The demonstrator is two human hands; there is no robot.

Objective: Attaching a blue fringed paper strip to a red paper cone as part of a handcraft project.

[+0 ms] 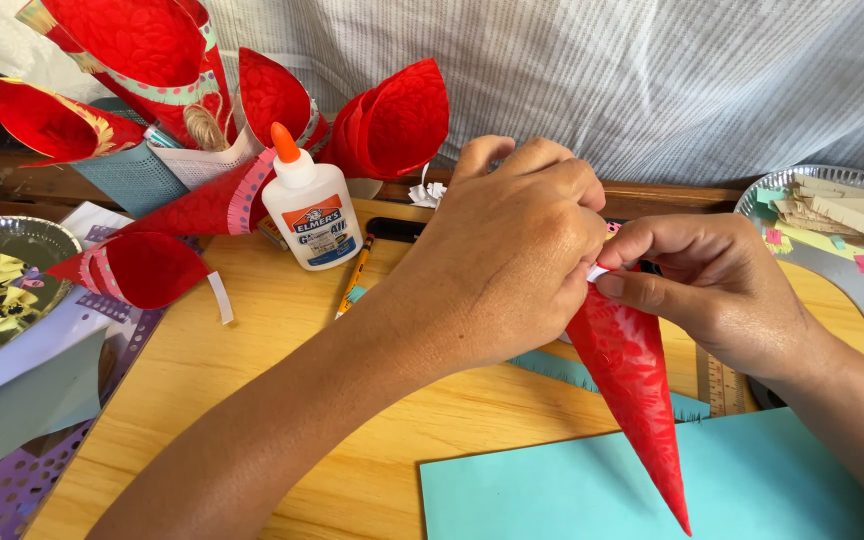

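Over a wooden table (pixel 282 350), a left hand (pixel 512 250) and right hand (pixel 712 280) pinch the wide top of a red paper cone (pixel 632 390), its tip pointing down over a turquoise paper sheet (pixel 752 490). A white glue bottle (pixel 310 205) stands upright near finished red cones (pixel 392 120).

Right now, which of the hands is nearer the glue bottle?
Left. The left hand is just right of the glue bottle, apart from it; the right hand is farther right, pinching the red paper cone.
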